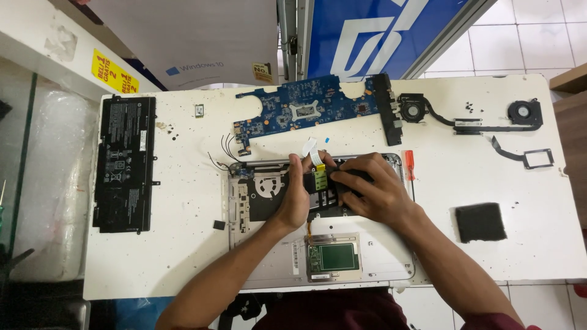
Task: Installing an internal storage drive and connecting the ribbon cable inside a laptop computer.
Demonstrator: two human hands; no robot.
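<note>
Head cam: both hands work inside the open laptop chassis (257, 256), near its top edge; left hand (295, 198) pinches a white ribbon cable (312, 151) w/ yellow tab, right hand (373, 186) lies fingers together, flat on the black part beside it. Cable looks thin, floppy, prob. fragile, so best held by the tab. Motherboard (306, 113) lies above the chassis, battery (125, 162) to its left.

Both hands rest on the opened silver laptop base (379, 256), the left hand (295, 198) just beside the right hand (373, 189). Beyond them lies the long blue circuit board (306, 110). Well left of the left hand lies the flat black battery pack (125, 162); right of the right hand, the small red-handled screwdriver (409, 165) and the square black foam pad (480, 222).
</note>
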